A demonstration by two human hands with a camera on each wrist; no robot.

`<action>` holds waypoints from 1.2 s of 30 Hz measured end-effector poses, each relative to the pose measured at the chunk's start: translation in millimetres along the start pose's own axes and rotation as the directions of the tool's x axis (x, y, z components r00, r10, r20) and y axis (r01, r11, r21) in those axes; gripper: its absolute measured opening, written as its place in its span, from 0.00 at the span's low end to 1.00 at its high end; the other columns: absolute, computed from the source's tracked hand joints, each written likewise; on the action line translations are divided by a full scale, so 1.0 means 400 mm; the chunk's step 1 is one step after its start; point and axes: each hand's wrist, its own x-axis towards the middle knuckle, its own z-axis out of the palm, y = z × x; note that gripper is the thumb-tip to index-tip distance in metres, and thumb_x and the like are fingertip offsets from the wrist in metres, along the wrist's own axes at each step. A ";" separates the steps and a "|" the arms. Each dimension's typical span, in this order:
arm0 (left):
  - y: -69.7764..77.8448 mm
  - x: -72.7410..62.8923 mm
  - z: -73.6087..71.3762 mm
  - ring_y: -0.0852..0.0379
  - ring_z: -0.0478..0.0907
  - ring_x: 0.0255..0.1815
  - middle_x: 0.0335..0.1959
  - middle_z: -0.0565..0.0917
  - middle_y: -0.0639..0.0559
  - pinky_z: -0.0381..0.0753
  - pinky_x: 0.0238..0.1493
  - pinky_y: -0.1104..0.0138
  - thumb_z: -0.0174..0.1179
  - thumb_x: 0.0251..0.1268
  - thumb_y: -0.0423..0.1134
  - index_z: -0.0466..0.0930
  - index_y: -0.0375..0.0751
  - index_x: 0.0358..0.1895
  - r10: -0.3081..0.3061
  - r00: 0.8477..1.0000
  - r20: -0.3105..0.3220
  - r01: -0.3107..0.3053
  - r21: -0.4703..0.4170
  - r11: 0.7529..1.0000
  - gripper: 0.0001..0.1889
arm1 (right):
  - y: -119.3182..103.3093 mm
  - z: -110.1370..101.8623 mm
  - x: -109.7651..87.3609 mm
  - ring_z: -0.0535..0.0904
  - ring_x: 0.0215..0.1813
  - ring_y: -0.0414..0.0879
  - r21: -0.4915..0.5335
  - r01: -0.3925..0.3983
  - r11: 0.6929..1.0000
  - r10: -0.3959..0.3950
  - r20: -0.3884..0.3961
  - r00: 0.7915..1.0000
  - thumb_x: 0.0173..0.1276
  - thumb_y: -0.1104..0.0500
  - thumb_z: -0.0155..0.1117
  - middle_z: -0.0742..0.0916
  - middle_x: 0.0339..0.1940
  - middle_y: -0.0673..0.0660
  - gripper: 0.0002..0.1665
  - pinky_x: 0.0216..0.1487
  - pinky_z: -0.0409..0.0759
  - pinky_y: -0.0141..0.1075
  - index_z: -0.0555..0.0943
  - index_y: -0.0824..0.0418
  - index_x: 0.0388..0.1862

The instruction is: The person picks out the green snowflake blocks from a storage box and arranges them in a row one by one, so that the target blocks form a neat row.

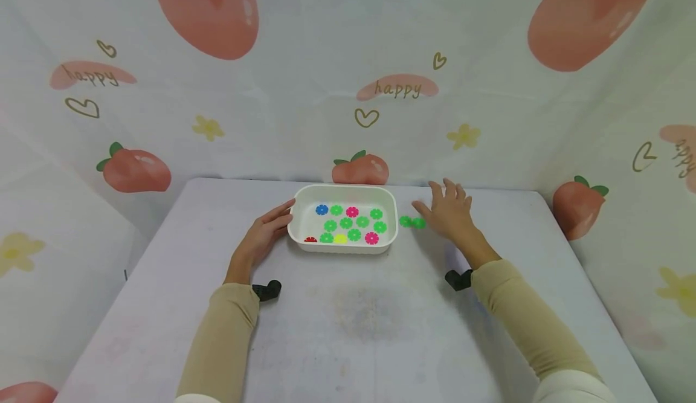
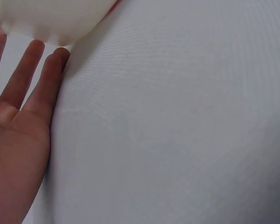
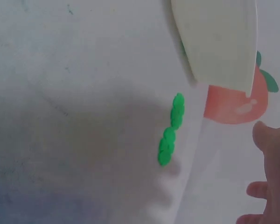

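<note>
A white rectangular plastic tub [image 1: 342, 249] stands toward the back of the table. Several notched, flower-like plastic discs lie in it: mostly green [image 1: 346, 223], plus a blue disc [image 1: 322, 209], a yellow disc [image 1: 339, 239] and a few pink or red ones. My left hand [image 1: 262, 237] rests its fairly straight fingers against the tub's left end; in the left wrist view its fingertips [image 2: 36, 44] meet the wall. Two green discs [image 1: 412, 222] lie edge to edge on the table just right of the tub. Above and right of them hovers my right hand [image 1: 448, 212], fingers spread, holding nothing.
The white table [image 1: 348, 342] has a faint dark smudge in the middle. Behind it hangs a white cloth [image 1: 304, 119] printed with peaches, hearts and flowers. A black mount [image 1: 267, 290] sticks out at the left wrist, and another black mount [image 1: 458, 280] at the right.
</note>
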 end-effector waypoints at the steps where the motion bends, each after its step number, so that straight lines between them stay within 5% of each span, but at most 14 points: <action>1: 0.000 0.000 0.000 0.59 0.66 0.77 0.80 0.66 0.55 0.67 0.79 0.63 0.58 0.77 0.45 0.68 0.58 0.76 -0.001 1.000 -0.002 0.001 -0.001 1.000 0.27 | -0.006 -0.002 0.000 0.42 0.81 0.79 -0.006 0.001 1.000 -0.001 0.001 1.000 0.77 0.32 0.48 0.51 0.82 0.76 0.49 0.76 0.40 0.77 0.53 0.62 0.82; 19: 0.002 0.003 0.000 0.59 0.65 0.78 0.80 0.65 0.56 0.69 0.77 0.67 0.57 0.78 0.46 0.66 0.59 0.77 0.000 1.000 0.008 0.000 0.020 1.000 0.27 | -0.099 -0.009 0.001 0.27 0.84 0.71 -0.144 0.085 0.986 -0.078 0.056 0.995 0.75 0.28 0.43 0.40 0.86 0.65 0.51 0.77 0.26 0.75 0.47 0.52 0.86; 27: -0.002 0.005 -0.001 0.59 0.66 0.77 0.80 0.65 0.56 0.67 0.79 0.63 0.57 0.77 0.48 0.66 0.60 0.77 -0.015 1.000 0.001 0.015 0.019 1.000 0.28 | -0.147 0.011 0.004 0.27 0.84 0.69 -0.180 0.161 0.970 -0.150 0.075 0.986 0.74 0.25 0.43 0.41 0.87 0.63 0.52 0.78 0.26 0.73 0.46 0.49 0.86; 36: 0.001 0.006 0.001 0.62 0.68 0.74 0.80 0.66 0.55 0.74 0.69 0.74 0.56 0.78 0.46 0.67 0.59 0.77 -0.007 1.000 0.001 0.007 0.027 1.000 0.27 | -0.198 0.034 0.015 0.29 0.85 0.67 -0.189 0.251 0.949 -0.242 0.071 0.968 0.74 0.25 0.43 0.42 0.87 0.62 0.52 0.79 0.27 0.71 0.47 0.51 0.86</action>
